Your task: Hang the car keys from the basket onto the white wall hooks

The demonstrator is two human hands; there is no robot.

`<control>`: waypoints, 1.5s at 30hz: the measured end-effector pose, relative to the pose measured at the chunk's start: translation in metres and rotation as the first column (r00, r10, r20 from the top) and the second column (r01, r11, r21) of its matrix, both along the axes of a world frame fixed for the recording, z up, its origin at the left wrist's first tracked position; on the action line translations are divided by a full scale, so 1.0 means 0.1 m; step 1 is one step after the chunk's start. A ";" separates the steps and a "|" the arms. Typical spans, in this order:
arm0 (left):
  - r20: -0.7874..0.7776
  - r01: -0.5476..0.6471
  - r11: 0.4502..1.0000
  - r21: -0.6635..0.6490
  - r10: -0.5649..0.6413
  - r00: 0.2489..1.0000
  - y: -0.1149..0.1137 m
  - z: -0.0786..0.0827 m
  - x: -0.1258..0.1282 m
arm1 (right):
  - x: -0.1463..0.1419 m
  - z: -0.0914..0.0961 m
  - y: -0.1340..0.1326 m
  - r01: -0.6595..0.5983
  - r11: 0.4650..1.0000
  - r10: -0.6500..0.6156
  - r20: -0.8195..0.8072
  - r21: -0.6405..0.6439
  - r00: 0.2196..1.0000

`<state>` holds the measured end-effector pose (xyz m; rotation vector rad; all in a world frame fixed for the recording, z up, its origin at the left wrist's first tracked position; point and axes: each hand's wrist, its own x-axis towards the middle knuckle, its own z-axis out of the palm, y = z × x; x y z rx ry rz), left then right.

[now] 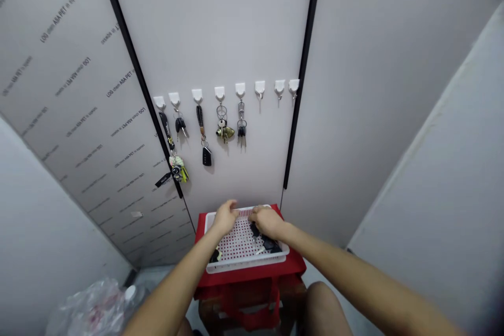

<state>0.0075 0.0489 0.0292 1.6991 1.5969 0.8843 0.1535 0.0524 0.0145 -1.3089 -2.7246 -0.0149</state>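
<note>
My left hand (226, 218) is over the left back part of a white perforated plastic basket (246, 261), its fingers apart and holding nothing. At the basket's back right, my right hand (268, 221) has its fingers curled in around a set of keys with a black head (254, 229), partly hidden under the hand. More black keys (271, 244) lie in the right front corner, just below that hand. A small dark and pale item (215, 255) lies in the left front corner, partly behind my left forearm.
White hooks (260, 86) line the wall, several bearing keys, including a key on a black strap (206, 156), a brass-coloured bunch (224, 132) and a lanyard bunch (179, 169). Three right-hand hooks hold nothing. The basket rests on a red bag (236, 278) on a stool. A plastic bag (92, 307) stands lower left.
</note>
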 end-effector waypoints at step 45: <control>0.772 -0.010 0.996 0.092 -0.065 0.632 0.76 2.02 0.80 | 0.19 2.61 0.94 0.509 0.860 -0.297 -0.778 0.035 0.554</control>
